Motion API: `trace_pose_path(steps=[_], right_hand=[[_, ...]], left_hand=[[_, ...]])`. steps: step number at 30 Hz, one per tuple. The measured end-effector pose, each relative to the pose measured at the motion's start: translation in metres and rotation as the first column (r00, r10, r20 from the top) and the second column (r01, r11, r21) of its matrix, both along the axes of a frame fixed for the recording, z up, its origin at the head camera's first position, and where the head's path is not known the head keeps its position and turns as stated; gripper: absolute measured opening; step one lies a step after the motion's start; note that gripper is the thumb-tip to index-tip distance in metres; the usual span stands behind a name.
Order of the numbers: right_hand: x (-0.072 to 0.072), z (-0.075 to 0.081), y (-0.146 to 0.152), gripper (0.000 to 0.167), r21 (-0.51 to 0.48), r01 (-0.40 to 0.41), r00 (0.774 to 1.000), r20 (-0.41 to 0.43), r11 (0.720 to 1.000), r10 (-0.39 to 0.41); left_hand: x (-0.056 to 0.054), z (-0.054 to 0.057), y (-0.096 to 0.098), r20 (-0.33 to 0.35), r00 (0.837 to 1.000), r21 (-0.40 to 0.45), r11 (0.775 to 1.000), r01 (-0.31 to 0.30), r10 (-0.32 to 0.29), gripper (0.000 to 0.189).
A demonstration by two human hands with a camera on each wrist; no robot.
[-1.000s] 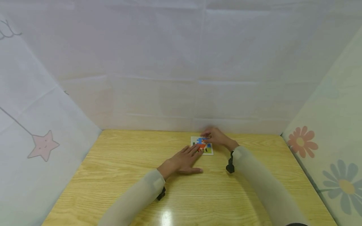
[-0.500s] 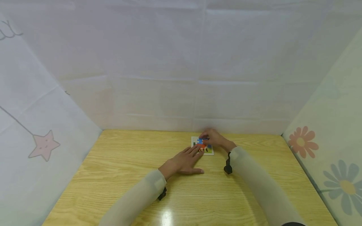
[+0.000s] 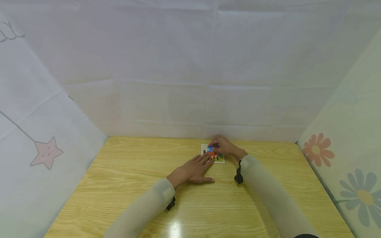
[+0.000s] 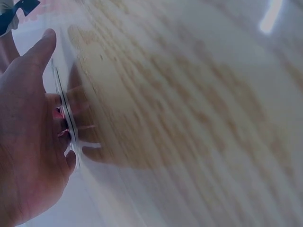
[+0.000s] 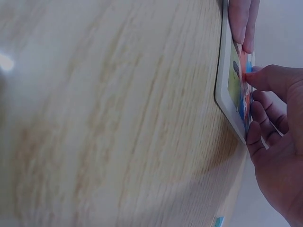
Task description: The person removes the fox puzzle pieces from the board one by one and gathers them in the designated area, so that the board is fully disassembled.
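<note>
A small jigsaw puzzle (image 3: 220,158) in a white frame, with blue, red and green parts, lies flat near the table's far edge. My left hand (image 3: 194,169) rests on its near left part, fingers straight and thumb spread over the wood. The left wrist view catches the same hand (image 4: 28,118) over the frame's edge. Bent over the puzzle's upper right, my right hand (image 3: 225,146) pinches a puzzle piece between thumb and fingertips, low against the board; the piece is mostly hidden. In the right wrist view, the thumb (image 5: 272,78) touches the puzzle's picture while the other fingers curl at its far side.
The wooden table (image 3: 134,158) ends against a pale cloth backdrop (image 3: 160,99) just behind the puzzle. Cloth sides with a pink star (image 3: 46,153) and flowers (image 3: 318,149) flank it. A small teal item (image 5: 218,221) shows low in the right wrist view.
My right hand has shifted slightly left and lower over the puzzle, its fingertips closer to the blue part. The left hand has stayed nearly still on the board.
</note>
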State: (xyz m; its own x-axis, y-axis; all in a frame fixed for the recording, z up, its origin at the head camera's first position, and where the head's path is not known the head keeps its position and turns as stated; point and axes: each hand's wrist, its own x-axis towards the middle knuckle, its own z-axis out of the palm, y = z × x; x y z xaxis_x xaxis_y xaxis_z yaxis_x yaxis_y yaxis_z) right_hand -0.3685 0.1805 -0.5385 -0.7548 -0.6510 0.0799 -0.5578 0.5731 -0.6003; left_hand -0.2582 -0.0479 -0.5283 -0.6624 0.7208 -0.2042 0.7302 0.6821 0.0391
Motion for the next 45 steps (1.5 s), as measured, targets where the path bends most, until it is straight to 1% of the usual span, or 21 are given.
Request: trace_pose_path(steps=[4,12,21,26,32,35,39,40,42,45], right_hand=[[-0.002,-0.003,0.0,0.028,0.01,0.011,1.0,0.021,1.0,-0.011],[-0.003,-0.003,-0.001,0.028,0.026,-0.014,1.0,-0.017,1.0,0.014],[0.001,0.001,-0.002,0.028,0.015,0.022,1.0,0.022,1.0,-0.022],[0.002,0.0,-0.002,0.027,-0.011,0.032,0.999,0.02,0.999,-0.032],[0.001,-0.003,-0.001,0.025,-0.065,0.05,0.999,0.021,0.997,-0.049],[0.002,-0.004,0.001,0.024,-0.085,0.058,0.998,0.0,0.995,-0.058],[0.004,-0.004,0.003,0.02,-0.117,0.048,0.997,-0.046,0.992,-0.054],[0.005,-0.003,0.003,0.019,-0.126,0.05,0.997,-0.045,0.991,-0.056],[0.007,-0.002,0.004,0.017,-0.143,0.058,0.998,-0.022,0.988,-0.062],[0.008,0.0,0.003,0.015,-0.15,0.085,0.996,0.053,0.985,-0.078]], left_hand=[[0.0,0.0,0.0,0.005,1.0,0.004,1.0,0.0,0.0,0.096],[-0.001,0.0,-0.001,-0.002,1.0,-0.009,1.0,0.005,-0.005,0.096],[-0.002,0.0,-0.001,0.004,1.0,-0.006,1.0,0.004,-0.004,0.096],[-0.003,-0.001,0.0,0.0,1.0,-0.015,1.0,0.006,-0.006,0.096],[-0.002,0.001,-0.001,0.013,1.0,-0.013,1.0,0.0,0.0,0.096],[-0.002,0.002,-0.001,0.012,1.0,-0.007,1.0,0.001,-0.001,0.096],[-0.002,0.001,-0.001,0.006,1.0,0.0,1.0,0.004,-0.004,0.096],[-0.002,0.0,-0.001,0.006,1.0,0.0,1.0,0.005,-0.005,0.096],[-0.002,0.0,-0.001,0.008,1.0,0.001,1.0,0.006,-0.006,0.096],[-0.002,0.0,-0.001,0.013,1.0,0.008,1.0,0.005,-0.005,0.096]])
